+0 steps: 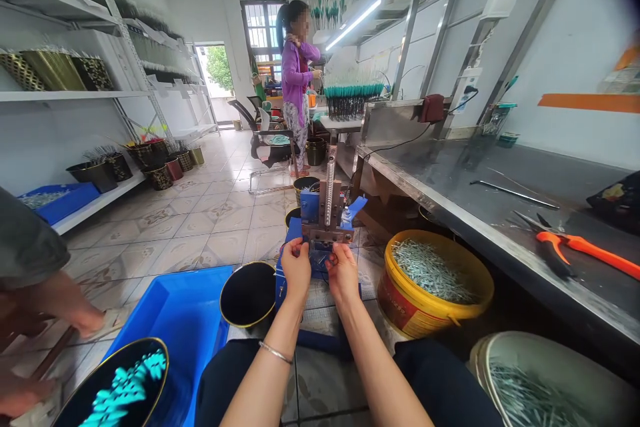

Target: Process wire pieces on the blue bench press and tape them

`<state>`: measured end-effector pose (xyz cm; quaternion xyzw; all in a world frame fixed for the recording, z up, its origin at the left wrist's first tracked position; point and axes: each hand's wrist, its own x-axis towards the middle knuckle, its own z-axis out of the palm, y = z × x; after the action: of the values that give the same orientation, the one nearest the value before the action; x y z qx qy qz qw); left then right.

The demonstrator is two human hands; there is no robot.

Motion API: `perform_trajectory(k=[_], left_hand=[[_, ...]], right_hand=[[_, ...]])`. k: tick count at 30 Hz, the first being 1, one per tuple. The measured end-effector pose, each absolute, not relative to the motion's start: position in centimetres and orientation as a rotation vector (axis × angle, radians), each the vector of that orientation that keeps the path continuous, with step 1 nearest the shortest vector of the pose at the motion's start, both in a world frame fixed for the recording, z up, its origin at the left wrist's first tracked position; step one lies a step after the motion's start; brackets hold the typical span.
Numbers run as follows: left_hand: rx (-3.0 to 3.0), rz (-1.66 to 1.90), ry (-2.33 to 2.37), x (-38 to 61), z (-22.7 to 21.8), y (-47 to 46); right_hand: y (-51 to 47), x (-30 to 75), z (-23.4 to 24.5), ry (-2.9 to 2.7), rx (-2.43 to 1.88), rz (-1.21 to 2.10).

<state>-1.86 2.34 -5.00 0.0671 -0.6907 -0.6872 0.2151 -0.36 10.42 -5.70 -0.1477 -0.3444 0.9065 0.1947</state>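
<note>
A small blue bench press with an upright spring stands between my knees. My left hand is at the left of its lower part, fingers closed in a pinch. Opposite it, my right hand is pinched too, close under the metal block. Whatever lies between the fingertips is too small to make out. Left of the press stands a black bin with a gold rim. To the right, a yellow bucket holds many thin metal pieces.
A blue tray and a bin of turquoise pieces are at front left. A white bucket of metal pieces stands at front right. Orange-handled pliers lie on the metal bench. One person stands ahead; another's legs show at left.
</note>
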Motion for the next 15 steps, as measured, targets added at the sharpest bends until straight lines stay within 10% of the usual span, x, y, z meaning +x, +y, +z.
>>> perform_trajectory(k=[15], left_hand=[[0.074,-1.328,-2.106,-0.9,-3.0,2.0]], right_hand=[[10.2,-0.4,-5.7,-0.838,-0.419,2.595]])
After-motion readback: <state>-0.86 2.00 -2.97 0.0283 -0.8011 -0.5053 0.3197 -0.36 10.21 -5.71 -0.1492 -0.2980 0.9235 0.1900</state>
